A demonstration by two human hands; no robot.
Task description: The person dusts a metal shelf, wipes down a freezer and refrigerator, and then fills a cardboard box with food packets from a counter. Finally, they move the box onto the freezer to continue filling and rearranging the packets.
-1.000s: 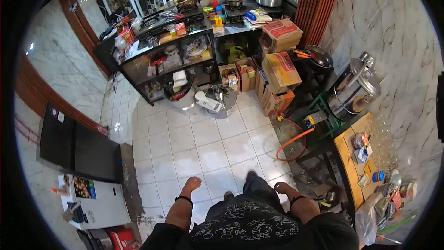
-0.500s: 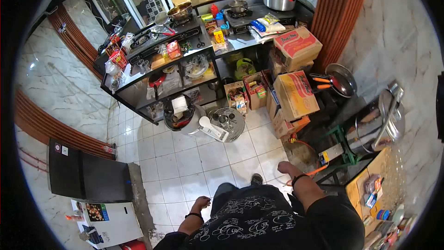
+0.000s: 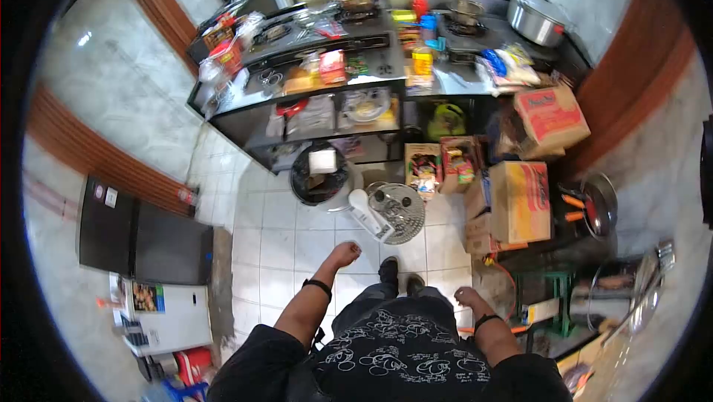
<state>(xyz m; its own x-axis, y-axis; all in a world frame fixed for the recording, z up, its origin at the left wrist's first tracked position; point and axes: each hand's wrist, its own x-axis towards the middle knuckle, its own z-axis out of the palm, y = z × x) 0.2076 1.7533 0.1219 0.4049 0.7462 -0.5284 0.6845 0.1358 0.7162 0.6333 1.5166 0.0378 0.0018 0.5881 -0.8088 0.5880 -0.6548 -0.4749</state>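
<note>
White square floor tiles (image 3: 282, 257) spread beneath the empty left hand (image 3: 346, 254) and right hand (image 3: 469, 297), both with fingers loosely curled, partly open.
Ahead of the left hand, a long white plastic object (image 3: 370, 216) lay partly over a round perforated silver metal tray (image 3: 408, 225); lettering on the red-and-tan cardboard box (image 3: 551, 118) was too blurred to read.

Illegible lettering on shirt (image 3: 397, 361) and cartons (image 3: 526, 201)
</note>
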